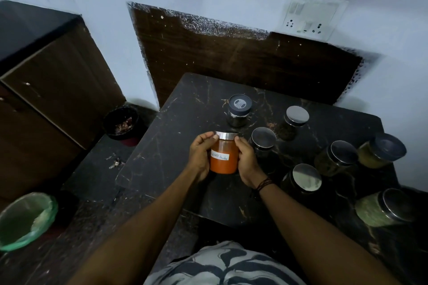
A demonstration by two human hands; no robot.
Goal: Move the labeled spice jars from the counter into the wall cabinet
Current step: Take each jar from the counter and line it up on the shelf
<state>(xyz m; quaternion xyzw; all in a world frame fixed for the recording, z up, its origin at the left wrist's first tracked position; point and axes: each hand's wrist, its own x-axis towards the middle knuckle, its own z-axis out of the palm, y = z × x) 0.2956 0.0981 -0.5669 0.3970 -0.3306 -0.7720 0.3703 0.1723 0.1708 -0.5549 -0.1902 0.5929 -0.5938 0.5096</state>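
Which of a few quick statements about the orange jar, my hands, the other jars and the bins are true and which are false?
1. Both hands hold the orange spice jar. True: the left hand and right hand clasp its sides.
2. The orange jar has no lid. False: a silver lid is on it.
3. Seven other jars stand on the black counter. True.
4. The orange jar bears a white handwritten label. True, though the wording is too blurred to read fully.
5. The green-lined bin sits on the counter. False: it is on the floor at lower left.
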